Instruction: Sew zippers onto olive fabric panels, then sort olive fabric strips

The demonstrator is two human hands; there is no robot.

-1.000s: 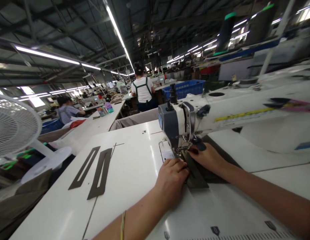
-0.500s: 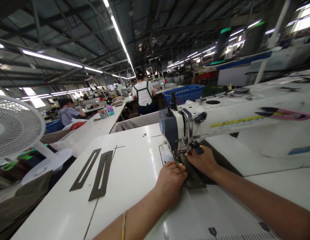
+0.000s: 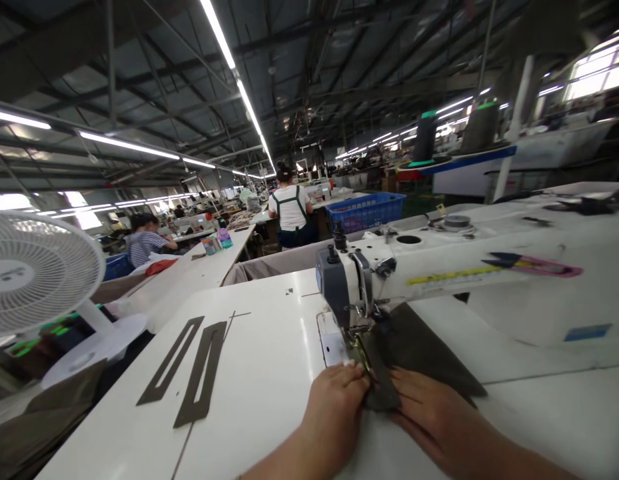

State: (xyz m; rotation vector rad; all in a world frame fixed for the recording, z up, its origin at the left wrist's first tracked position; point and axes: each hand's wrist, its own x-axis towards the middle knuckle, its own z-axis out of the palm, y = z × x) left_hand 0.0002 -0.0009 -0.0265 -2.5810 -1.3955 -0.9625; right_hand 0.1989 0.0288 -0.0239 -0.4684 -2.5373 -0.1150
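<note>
At the sewing machine head, a narrow dark olive fabric piece runs toward me from under the presser foot. My left hand is closed on its left edge, fingers curled and pressed down just in front of the foot. On the other side, my right hand holds the piece's right edge, its fingertips partly hidden. A larger dark fabric panel lies flat to the right of the needle, under the machine arm. Two slotted olive fabric strips lie on the white table at left.
A white fan stands at the left, beside folded dark cloth. Pink-handled thread snips and a yellow measuring tape are on the machine arm. Beyond are a blue crate and a co-worker seen from behind.
My right hand has drawn back from beside the needle toward me, onto the near end of the fabric. My left hand has shifted slightly nearer. The camera view has also moved.
</note>
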